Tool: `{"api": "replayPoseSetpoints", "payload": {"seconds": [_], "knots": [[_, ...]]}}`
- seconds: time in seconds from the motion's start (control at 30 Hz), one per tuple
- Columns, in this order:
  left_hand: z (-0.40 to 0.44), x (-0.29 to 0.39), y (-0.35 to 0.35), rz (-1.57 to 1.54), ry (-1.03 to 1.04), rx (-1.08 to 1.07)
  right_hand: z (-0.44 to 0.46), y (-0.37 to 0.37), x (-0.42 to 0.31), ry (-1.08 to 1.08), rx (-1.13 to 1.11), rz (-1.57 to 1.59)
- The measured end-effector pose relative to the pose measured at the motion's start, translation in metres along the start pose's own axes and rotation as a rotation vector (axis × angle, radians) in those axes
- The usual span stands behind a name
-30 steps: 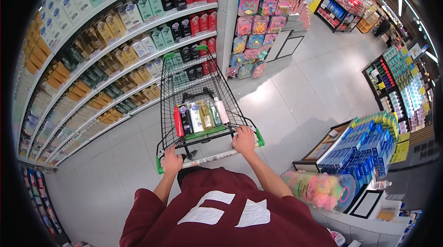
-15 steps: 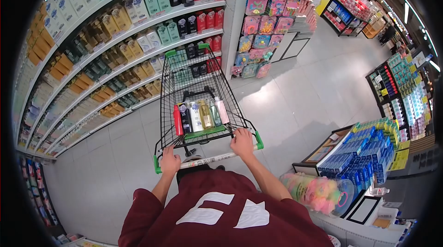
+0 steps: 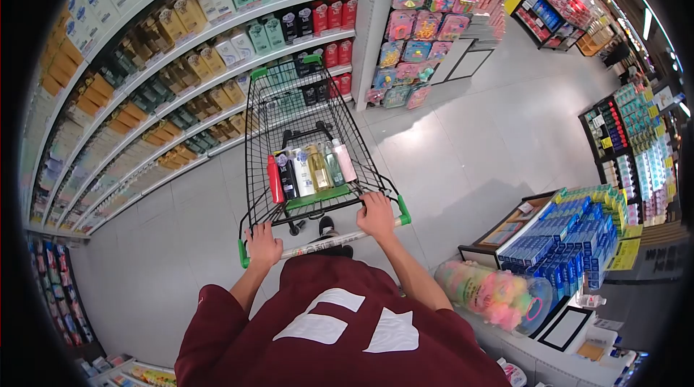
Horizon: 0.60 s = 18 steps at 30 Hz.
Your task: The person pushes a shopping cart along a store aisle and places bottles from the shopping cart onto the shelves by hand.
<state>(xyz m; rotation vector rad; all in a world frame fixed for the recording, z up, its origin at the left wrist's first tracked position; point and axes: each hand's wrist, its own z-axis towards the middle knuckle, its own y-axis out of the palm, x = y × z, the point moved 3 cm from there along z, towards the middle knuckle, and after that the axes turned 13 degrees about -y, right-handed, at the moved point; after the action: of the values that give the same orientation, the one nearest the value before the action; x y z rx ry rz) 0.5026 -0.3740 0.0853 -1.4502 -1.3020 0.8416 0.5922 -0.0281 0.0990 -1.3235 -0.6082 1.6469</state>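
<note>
A black wire shopping cart (image 3: 311, 116) with green corners stands in front of me. My left hand (image 3: 263, 244) is wrapped round the left part of its handlebar (image 3: 318, 244). Near the bar's right end, my right hand (image 3: 377, 214) is closed on it too. In the cart, several bottles stand in a row by the green flap (image 3: 316, 198): a red bottle (image 3: 275, 180) at the left, then a black one (image 3: 287, 175), a white pump bottle (image 3: 302, 172), yellow and pale green ones, and a pink bottle (image 3: 343, 161) at the right.
Shelves of bottles (image 3: 210, 44) curve along the left and beyond the cart. A rack of colourful packets (image 3: 426, 26) hangs at their end. At the right are stacked blue boxes (image 3: 560, 235) and a clear container of colourful puffs (image 3: 495, 294). Grey tiled floor (image 3: 477, 148) lies between.
The shelves and packet rack have shifted right in view, and the cart's front has swung slightly left. My feet now show below the handlebar. Both hands have stayed on the bar.
</note>
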Motion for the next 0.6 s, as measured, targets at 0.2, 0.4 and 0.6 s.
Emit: {"api": "replayPoseSetpoints", "payload": {"seconds": [0.2, 0.4, 0.6], "knots": [[0.001, 0.001, -0.001, -0.059, -0.054, -0.054, 0.014, 0.004, 0.009, -0.042, 0.020, 0.037], [-0.004, 0.001, 0.002, -0.138, -0.130, -0.005, 0.037, 0.013, 0.017, 0.024, -0.051, 0.022], [-0.012, 0.009, 0.002, -0.227, -0.245, 0.058, 0.062, 0.035, 0.030, -0.094, -0.417, -0.016]]}}
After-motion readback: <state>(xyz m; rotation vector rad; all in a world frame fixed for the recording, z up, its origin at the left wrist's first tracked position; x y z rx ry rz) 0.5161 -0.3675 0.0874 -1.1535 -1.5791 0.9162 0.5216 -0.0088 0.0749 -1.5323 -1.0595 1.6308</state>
